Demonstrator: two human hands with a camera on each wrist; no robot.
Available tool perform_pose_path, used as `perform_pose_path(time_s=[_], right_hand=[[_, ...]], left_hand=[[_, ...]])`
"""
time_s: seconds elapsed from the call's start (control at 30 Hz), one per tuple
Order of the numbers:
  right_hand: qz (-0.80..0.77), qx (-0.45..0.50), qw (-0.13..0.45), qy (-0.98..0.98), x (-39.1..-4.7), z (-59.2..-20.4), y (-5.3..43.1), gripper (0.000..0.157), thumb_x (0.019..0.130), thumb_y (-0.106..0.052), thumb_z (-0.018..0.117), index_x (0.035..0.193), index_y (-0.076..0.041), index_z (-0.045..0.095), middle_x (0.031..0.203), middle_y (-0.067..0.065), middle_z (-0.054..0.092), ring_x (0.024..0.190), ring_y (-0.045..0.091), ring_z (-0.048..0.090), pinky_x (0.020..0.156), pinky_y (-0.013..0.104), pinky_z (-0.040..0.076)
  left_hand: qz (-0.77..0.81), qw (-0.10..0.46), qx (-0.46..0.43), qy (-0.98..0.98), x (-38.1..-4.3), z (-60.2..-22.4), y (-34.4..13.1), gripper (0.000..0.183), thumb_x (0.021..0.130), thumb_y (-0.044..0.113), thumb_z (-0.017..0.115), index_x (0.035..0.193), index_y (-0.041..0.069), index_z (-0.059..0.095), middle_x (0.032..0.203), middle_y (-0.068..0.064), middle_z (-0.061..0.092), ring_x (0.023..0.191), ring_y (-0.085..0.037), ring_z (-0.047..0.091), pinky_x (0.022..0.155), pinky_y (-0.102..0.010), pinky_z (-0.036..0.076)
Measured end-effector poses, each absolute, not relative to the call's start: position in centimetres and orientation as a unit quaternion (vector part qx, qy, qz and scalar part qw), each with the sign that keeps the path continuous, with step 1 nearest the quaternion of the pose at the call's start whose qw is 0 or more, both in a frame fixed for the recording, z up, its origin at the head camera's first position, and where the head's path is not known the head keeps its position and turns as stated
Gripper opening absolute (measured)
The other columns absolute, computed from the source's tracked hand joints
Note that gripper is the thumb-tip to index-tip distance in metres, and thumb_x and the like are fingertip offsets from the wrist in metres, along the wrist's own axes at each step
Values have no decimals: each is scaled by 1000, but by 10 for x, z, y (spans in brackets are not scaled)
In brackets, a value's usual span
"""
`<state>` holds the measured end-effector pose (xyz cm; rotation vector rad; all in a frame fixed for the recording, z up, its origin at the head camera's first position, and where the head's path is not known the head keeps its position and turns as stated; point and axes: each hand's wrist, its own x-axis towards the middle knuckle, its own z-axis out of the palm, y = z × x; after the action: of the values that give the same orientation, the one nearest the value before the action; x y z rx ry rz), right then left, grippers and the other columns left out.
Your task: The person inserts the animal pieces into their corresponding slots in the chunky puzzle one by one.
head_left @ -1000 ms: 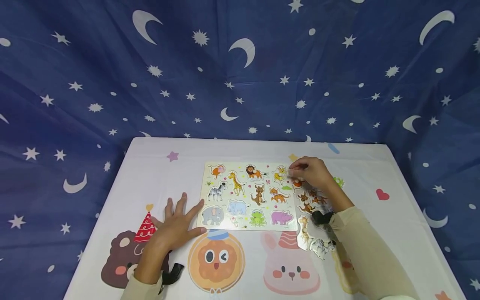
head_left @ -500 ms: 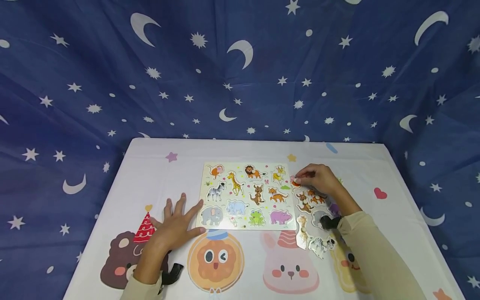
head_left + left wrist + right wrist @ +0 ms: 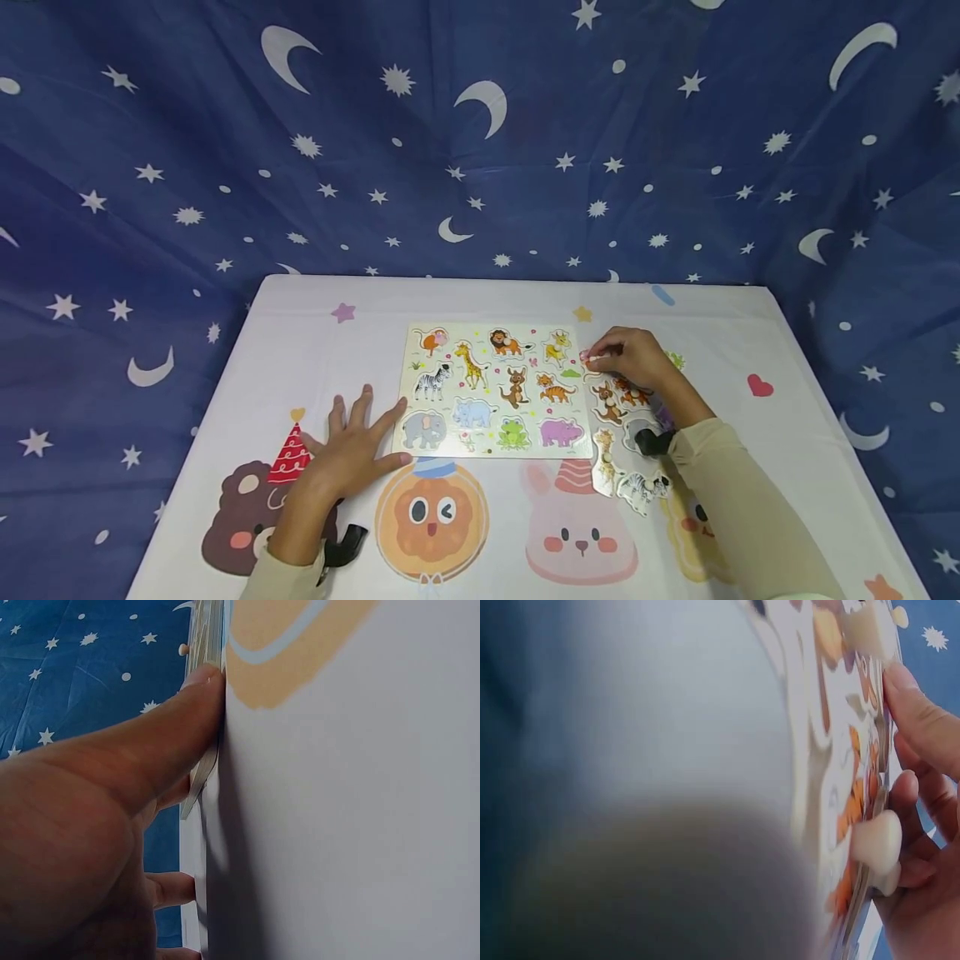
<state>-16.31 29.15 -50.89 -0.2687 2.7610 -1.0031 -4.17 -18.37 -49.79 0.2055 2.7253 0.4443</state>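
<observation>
An animal puzzle board (image 3: 517,454) lies flat on the table. My left hand (image 3: 348,454) rests at its left side with fingers spread, thumb and index finger touching the edge. In the left wrist view, the left thumb (image 3: 172,727) presses against the board's side. My right hand (image 3: 637,358), just past the board's right edge, pinches a monkey puzzle piece (image 3: 585,356), mostly hidden by the fingertips. Below that hand lie loose kangaroo (image 3: 609,402), tiger (image 3: 632,392), giraffe (image 3: 604,458) and zebra (image 3: 643,492) pieces. A white knob (image 3: 877,840) stands beside the right fingers in the right wrist view.
A grey piece (image 3: 636,435) and a purple one (image 3: 663,417) lie partly hidden under the right wrist. A green piece (image 3: 676,360) is behind the right hand. The white tablecloth (image 3: 315,333) has printed cartoon figures; a blue starry curtain (image 3: 480,167) hangs behind.
The right hand has come away from the board's upper right corner, slightly right and towards me, and has taken hold of the monkey piece. The left hand stays put.
</observation>
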Motion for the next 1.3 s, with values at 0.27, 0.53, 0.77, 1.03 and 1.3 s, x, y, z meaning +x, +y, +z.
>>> perform_pose_path(time_s=[0.27, 0.53, 0.77, 1.03, 1.3], right_hand=[[-347, -89, 88, 929, -162, -508, 294, 12, 85, -25, 85, 92, -19, 79, 91, 1, 68, 76, 20, 56, 65, 30, 49], [-329, -87, 65, 938, -160, -508, 303, 13, 85, -26, 84, 91, -16, 79, 87, 2, 65, 74, 18, 54, 63, 30, 47], [-325, -88, 49, 940, -158, -509, 304, 16, 89, -28, 80, 94, -13, 78, 88, 3, 65, 74, 17, 55, 64, 30, 48], [-326, -61, 36, 943, -158, -505, 297, 20, 90, -33, 79, 94, -13, 77, 91, 1, 65, 78, 18, 57, 67, 30, 49], [-364, -88, 26, 927, -161, -502, 274, 22, 88, -33, 80, 94, -12, 77, 89, 2, 64, 77, 19, 57, 65, 28, 49]], left_hand=[[157, 185, 73, 967, -42, -498, -183, 85, 86, 60, 72, 159, 36, 35, 170, -24, 6, 148, -67, -2, 88, -96, -4], [154, 190, 74, 967, -43, -496, -181, 85, 86, 59, 73, 159, 35, 35, 170, -25, 7, 148, -67, -2, 88, -96, -2], [153, 192, 73, 967, -42, -494, -182, 84, 87, 59, 72, 159, 36, 35, 170, -24, 6, 148, -66, -2, 88, -97, -1], [156, 191, 71, 967, -40, -494, -183, 84, 87, 59, 72, 159, 35, 36, 170, -25, 6, 148, -67, -2, 88, -97, -1], [155, 188, 74, 967, -42, -496, -184, 84, 87, 61, 71, 159, 37, 35, 170, -24, 6, 148, -67, -2, 88, -97, -2]])
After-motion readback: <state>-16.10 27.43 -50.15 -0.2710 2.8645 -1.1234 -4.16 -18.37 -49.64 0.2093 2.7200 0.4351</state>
